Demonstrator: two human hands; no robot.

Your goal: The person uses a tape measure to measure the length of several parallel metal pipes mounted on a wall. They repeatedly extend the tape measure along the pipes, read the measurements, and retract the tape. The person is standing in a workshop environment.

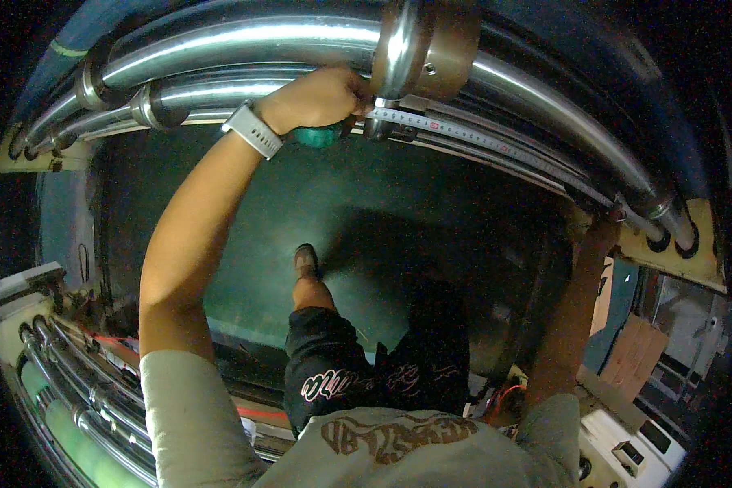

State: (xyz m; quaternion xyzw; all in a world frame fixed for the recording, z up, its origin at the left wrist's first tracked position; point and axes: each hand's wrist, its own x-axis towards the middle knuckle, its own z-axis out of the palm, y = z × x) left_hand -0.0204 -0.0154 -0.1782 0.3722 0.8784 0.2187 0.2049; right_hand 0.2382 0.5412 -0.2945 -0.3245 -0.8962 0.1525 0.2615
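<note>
Tape measure (pixel 504 150) beside collared metal bars (pixel 244 36)

The left head camera looked steeply down from above the shirt (pixel 382 447), on the near side of the tape (pixel 504 150), and faced the floor (pixel 220 187) below the tape. It sat close over the shirt; the tape was farther off, and the shoe (pixel 305 259), lower than the tape, farther still. Beyond the tape, the fisheye lens curved the rollers (pixel 244 37).
</note>
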